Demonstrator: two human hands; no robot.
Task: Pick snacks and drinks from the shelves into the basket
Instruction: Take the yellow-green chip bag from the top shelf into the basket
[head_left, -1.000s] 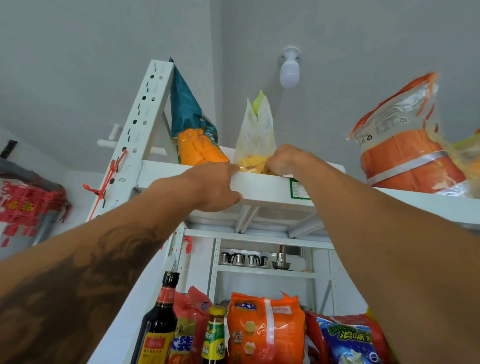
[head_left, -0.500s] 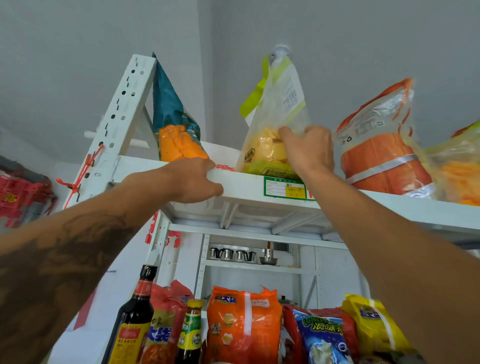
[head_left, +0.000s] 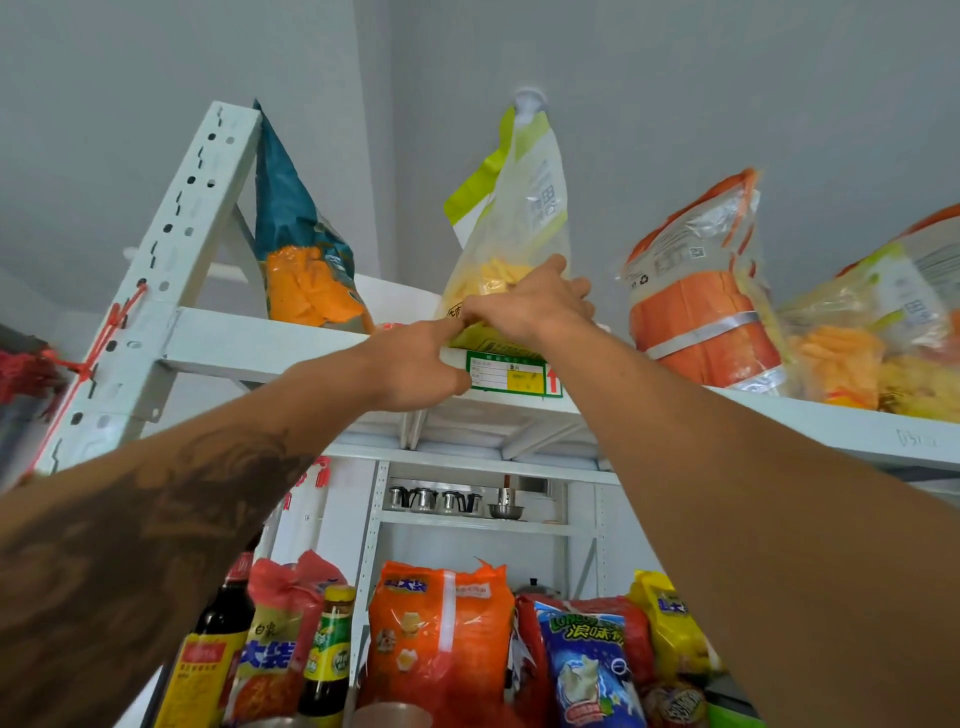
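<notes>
Head view, looking up at the top shelf (head_left: 270, 345). Right hand (head_left: 530, 306) grips the clear bag of yellow snacks (head_left: 511, 228) low on its front, fingers curled round it — the bag stands upright at the shelf's near edge, above the green price label (head_left: 511, 375). Left hand (head_left: 415, 366) is at the shelf edge just below the bag's left corner, index finger touching the bag, other fingers curled; whether it holds anything, cannot tell. Teal bag (head_left: 298, 234) stands left, orange bag (head_left: 701, 291) right. Lower shelf — bottles and snack packs.
</notes>
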